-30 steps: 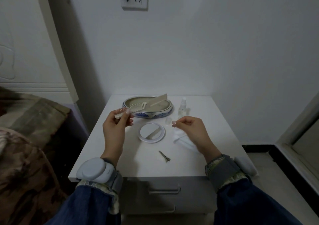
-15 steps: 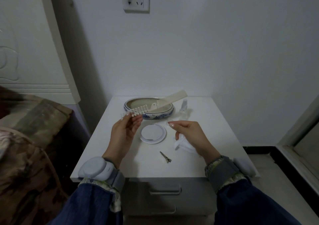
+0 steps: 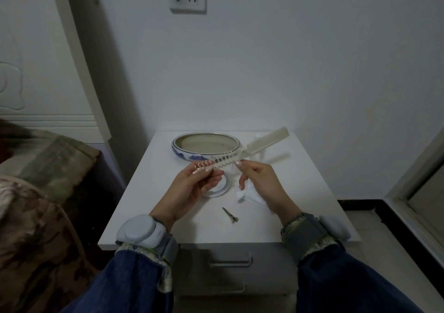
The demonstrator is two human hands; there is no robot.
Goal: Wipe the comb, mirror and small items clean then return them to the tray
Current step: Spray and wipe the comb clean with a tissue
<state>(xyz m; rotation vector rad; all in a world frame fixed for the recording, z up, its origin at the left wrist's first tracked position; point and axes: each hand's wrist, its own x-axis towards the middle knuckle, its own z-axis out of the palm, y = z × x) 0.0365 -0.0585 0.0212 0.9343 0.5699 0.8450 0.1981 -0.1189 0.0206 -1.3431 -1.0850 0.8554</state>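
Head: comb pinched btwn both hands' fingers

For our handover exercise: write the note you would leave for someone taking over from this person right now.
Left hand: grips the toothed end of the comb.
Right hand: pinches the comb's middle, with the white cloth under its palm.
Round mirror and hair clip lie on the nightstand, outside the blue-and-white tray, which shows nothing inside.
Done: nothing returned to the tray.
Left: wipe comb, mirror and clip; put all back.
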